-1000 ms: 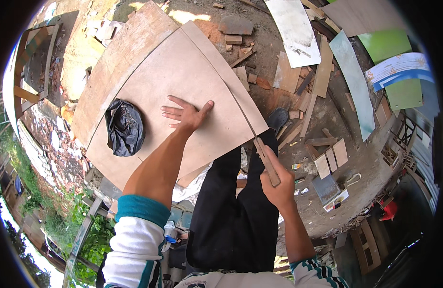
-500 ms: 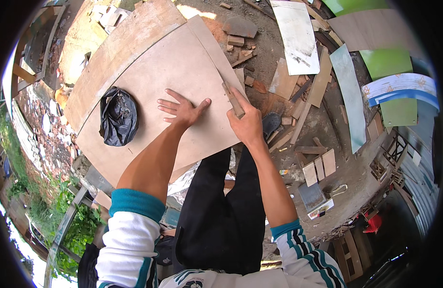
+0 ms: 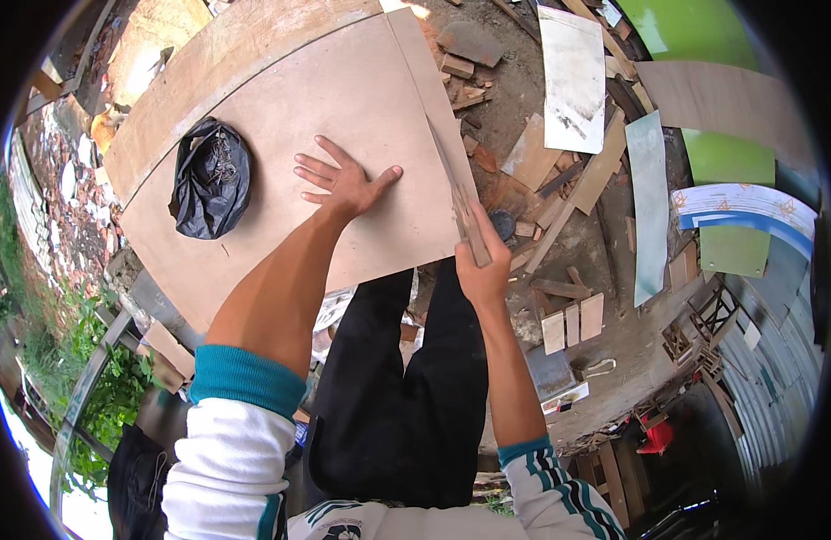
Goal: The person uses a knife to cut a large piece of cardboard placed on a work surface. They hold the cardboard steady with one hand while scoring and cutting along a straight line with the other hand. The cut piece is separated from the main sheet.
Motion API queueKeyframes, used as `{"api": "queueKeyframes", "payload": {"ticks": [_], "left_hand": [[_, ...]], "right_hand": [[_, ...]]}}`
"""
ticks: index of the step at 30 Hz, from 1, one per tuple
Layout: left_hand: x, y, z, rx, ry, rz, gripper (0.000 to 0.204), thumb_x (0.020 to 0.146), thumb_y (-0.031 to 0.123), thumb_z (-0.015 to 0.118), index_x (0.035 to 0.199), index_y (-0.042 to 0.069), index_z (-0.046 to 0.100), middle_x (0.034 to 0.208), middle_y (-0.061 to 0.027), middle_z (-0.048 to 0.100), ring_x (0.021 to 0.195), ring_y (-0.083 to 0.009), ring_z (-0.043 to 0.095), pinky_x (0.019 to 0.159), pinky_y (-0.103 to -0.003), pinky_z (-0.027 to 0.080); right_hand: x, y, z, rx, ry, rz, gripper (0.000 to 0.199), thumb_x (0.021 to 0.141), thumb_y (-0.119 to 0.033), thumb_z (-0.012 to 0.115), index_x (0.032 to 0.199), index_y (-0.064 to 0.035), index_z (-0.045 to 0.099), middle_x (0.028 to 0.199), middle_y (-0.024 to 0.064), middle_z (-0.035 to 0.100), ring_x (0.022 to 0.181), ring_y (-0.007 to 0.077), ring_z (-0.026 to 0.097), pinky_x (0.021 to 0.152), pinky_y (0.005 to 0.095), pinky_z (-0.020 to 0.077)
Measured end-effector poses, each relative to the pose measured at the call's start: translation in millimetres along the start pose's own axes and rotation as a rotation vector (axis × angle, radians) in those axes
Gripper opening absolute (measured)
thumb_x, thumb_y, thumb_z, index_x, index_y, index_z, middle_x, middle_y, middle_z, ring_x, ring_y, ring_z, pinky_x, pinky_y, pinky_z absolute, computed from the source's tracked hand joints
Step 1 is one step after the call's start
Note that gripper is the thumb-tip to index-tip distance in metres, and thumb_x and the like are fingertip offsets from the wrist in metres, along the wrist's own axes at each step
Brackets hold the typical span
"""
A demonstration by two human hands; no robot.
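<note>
A thin sheet of plywood (image 3: 280, 225) lies flat before me. My left hand (image 3: 348, 184) rests on it, palm down, with fingers spread and thumb out to the right. At the board's near right corner, my right hand (image 3: 485, 270) is wrapped round a wooden-handled tool (image 3: 470, 232); its working end is too small to make out. The tool lies along a dark line running up the right side of the sheet, beside a narrow strip (image 3: 424, 76). Left of my left hand, a crumpled black plastic bag (image 3: 213, 180) stands open on the sheet with small nails inside.
Wood offcuts (image 3: 573, 324) and scraps litter the dirt ground to the right. A white panel (image 3: 573, 81) and a pale narrow board (image 3: 646, 207) lie farther right, near green panels (image 3: 730, 157). A metal rail (image 3: 91, 378) and plants stand at the lower left.
My right hand has slid nearer to me along the line with the tool, reaching the near edge. My left hand stays flat on the sheet. The view has shifted slightly.
</note>
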State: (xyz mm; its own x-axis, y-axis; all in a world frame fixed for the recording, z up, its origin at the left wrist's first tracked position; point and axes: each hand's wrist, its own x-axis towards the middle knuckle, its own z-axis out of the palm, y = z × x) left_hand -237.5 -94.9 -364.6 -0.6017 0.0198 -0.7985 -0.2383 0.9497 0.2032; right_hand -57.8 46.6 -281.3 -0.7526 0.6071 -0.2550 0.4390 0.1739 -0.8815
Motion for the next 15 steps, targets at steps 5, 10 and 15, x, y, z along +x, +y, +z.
{"api": "queueKeyframes", "payload": {"ticks": [5, 10, 15], "left_hand": [[-5.2, 8.3, 3.2, 0.016, -0.021, 0.0, 0.156, 0.068, 0.077, 0.074, 0.146, 0.0, -0.037, 0.141, -0.0489, -0.038, 0.134, -0.0617, -0.037, 0.102, -0.081, -0.007], [2.9, -0.3, -7.5, 0.011, -0.004, -0.022, 0.156, 0.068, 0.077, 0.075, 0.146, 0.0, -0.037, 0.141, -0.0492, -0.037, 0.134, -0.0618, -0.037, 0.101, -0.082, -0.006], [-3.3, 3.5, -0.2, 0.007, -0.04, -0.01, 0.156, 0.069, 0.076, 0.075, 0.145, 0.0, -0.038, 0.14, -0.0497, -0.038, 0.133, -0.0625, -0.037, 0.1, -0.082, -0.006]], "right_hand": [[59.1, 13.7, 29.6, -0.017, -0.025, -0.04, 0.059, 0.082, -0.004, 0.058, 0.141, -0.0037, 0.056, 0.114, 0.0267, 0.07, 0.1, 0.0304, 0.072, 0.089, 0.0371, 0.0528], [-3.6, -40.9, -3.3, -0.102, -0.119, 0.187, 0.06, 0.082, -0.001, 0.058, 0.141, -0.0026, 0.055, 0.106, 0.0252, 0.072, 0.076, 0.0222, 0.072, 0.07, 0.0332, 0.0544], [-117.5, -46.8, -95.2, -0.129, -0.136, 0.167, 0.058, 0.08, 0.003, 0.057, 0.139, 0.0032, 0.056, 0.107, 0.0219, 0.073, 0.071, 0.0176, 0.071, 0.065, 0.0304, 0.0547]]}}
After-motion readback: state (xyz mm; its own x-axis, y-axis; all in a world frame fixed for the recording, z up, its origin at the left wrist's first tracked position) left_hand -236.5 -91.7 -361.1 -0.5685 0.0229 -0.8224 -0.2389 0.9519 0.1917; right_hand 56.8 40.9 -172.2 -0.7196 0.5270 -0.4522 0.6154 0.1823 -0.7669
